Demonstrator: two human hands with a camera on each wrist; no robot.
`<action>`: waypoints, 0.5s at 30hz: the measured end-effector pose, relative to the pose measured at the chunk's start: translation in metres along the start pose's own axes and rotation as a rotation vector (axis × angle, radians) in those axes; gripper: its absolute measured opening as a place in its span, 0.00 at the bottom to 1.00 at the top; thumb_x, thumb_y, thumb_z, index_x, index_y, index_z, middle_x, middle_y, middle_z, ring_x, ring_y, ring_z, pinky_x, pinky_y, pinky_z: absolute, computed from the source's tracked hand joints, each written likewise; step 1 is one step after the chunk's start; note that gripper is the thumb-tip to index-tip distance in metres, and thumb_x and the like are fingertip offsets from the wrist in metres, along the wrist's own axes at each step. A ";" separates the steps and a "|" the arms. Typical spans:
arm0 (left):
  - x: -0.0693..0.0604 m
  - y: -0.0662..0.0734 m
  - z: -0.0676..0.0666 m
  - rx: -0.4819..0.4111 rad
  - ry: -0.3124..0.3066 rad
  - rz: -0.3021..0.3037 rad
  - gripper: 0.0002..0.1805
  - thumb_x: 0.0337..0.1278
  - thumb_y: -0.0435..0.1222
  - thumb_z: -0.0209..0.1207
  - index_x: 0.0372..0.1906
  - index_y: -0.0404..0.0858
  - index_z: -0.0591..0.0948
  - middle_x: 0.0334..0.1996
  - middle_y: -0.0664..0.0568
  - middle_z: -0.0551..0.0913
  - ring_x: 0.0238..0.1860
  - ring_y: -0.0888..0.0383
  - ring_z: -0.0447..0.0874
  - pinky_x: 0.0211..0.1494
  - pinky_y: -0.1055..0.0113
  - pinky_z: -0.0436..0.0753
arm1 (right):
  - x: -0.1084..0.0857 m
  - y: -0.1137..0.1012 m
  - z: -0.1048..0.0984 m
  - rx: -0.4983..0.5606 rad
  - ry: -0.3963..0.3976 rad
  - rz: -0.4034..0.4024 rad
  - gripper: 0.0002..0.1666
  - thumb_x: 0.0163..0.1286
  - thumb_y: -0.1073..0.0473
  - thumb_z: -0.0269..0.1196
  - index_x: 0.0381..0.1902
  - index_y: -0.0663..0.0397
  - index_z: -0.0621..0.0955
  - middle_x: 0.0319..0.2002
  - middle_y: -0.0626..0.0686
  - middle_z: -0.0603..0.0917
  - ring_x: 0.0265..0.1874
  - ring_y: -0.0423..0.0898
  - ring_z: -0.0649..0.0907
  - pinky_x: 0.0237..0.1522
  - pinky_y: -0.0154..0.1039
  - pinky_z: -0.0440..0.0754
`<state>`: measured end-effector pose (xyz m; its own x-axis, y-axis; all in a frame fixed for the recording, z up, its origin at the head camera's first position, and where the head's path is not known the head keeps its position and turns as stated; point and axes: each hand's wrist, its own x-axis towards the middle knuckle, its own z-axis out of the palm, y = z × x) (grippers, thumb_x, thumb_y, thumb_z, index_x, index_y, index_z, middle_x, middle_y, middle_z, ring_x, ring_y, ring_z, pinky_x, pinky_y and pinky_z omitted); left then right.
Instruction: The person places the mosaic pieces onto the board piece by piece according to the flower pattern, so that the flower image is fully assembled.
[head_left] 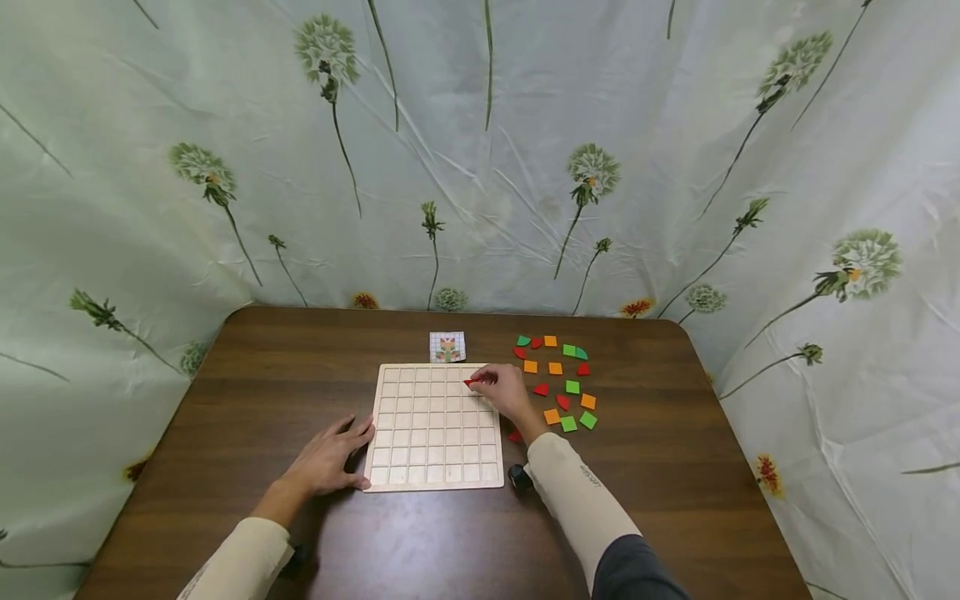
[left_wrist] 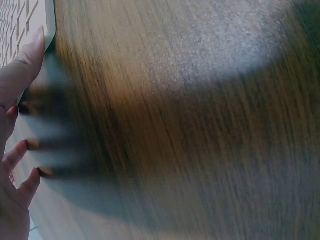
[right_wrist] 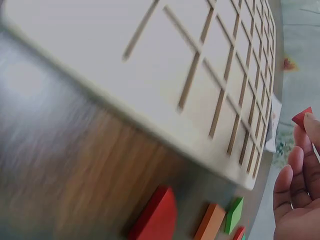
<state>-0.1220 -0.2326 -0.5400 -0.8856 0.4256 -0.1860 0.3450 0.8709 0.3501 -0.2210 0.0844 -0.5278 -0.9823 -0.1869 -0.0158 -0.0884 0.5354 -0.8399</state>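
A pale wooden board (head_left: pixel 427 435) with a grid of square cells lies on the table. My left hand (head_left: pixel 327 457) rests at its left side, thumb on the near left corner and fingers along the edge; in the left wrist view the thumb (left_wrist: pixel 25 65) touches the board's rim. Over the far right part of the grid, my right hand (head_left: pixel 504 392) pinches a small red piece (right_wrist: pixel 302 117) between thumb and fingertips. The piece's full outline is partly hidden by the fingers. No pieces show on the visible cells.
Right of the board lie several loose flat pieces, among them an orange square (head_left: pixel 555 368), a green square (head_left: pixel 572 387) and a red piece (head_left: pixel 583 369). A small printed card (head_left: pixel 447 347) with a coloured pattern sits behind the board. A flowered curtain (head_left: pixel 510 183) hangs beyond the brown table (head_left: pixel 300 358).
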 end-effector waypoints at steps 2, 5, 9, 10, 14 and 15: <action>0.000 0.000 0.000 0.002 0.006 0.004 0.51 0.37 0.53 0.72 0.68 0.34 0.68 0.70 0.41 0.64 0.69 0.33 0.56 0.63 0.35 0.62 | 0.002 -0.003 0.004 0.019 -0.010 0.003 0.05 0.60 0.63 0.69 0.33 0.60 0.87 0.26 0.51 0.83 0.25 0.42 0.75 0.27 0.32 0.74; 0.000 0.000 0.000 0.000 0.007 0.004 0.51 0.36 0.53 0.73 0.68 0.34 0.68 0.70 0.41 0.64 0.69 0.33 0.56 0.63 0.34 0.62 | 0.005 -0.006 0.011 0.020 -0.016 0.005 0.05 0.61 0.63 0.69 0.34 0.59 0.87 0.27 0.51 0.84 0.25 0.42 0.76 0.28 0.32 0.74; -0.001 -0.001 0.001 -0.003 0.003 0.001 0.51 0.37 0.53 0.73 0.68 0.35 0.68 0.70 0.42 0.64 0.69 0.33 0.56 0.64 0.35 0.61 | 0.010 -0.006 0.020 0.011 -0.023 -0.002 0.05 0.60 0.63 0.70 0.33 0.59 0.87 0.26 0.51 0.85 0.24 0.41 0.76 0.28 0.31 0.74; -0.002 -0.001 0.001 -0.001 0.004 0.003 0.50 0.37 0.53 0.73 0.68 0.34 0.69 0.70 0.42 0.65 0.69 0.33 0.56 0.64 0.35 0.61 | 0.011 -0.005 0.022 0.011 -0.026 -0.006 0.05 0.59 0.63 0.70 0.33 0.60 0.87 0.26 0.51 0.85 0.24 0.41 0.76 0.28 0.31 0.74; -0.002 -0.002 0.002 -0.005 0.007 0.004 0.50 0.37 0.52 0.73 0.68 0.35 0.69 0.70 0.42 0.65 0.69 0.34 0.56 0.64 0.35 0.61 | 0.016 -0.006 0.031 -0.008 -0.027 -0.034 0.06 0.58 0.63 0.70 0.33 0.60 0.87 0.26 0.51 0.84 0.25 0.41 0.76 0.29 0.31 0.74; -0.002 -0.002 0.003 -0.004 0.008 0.003 0.50 0.36 0.52 0.73 0.68 0.35 0.69 0.70 0.42 0.65 0.69 0.34 0.56 0.64 0.35 0.61 | 0.017 -0.007 0.033 -0.006 -0.031 -0.035 0.06 0.58 0.63 0.71 0.33 0.60 0.87 0.26 0.51 0.84 0.24 0.41 0.75 0.28 0.31 0.74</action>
<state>-0.1205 -0.2345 -0.5427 -0.8871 0.4261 -0.1772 0.3465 0.8686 0.3541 -0.2320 0.0502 -0.5403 -0.9731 -0.2306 -0.0032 -0.1236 0.5333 -0.8369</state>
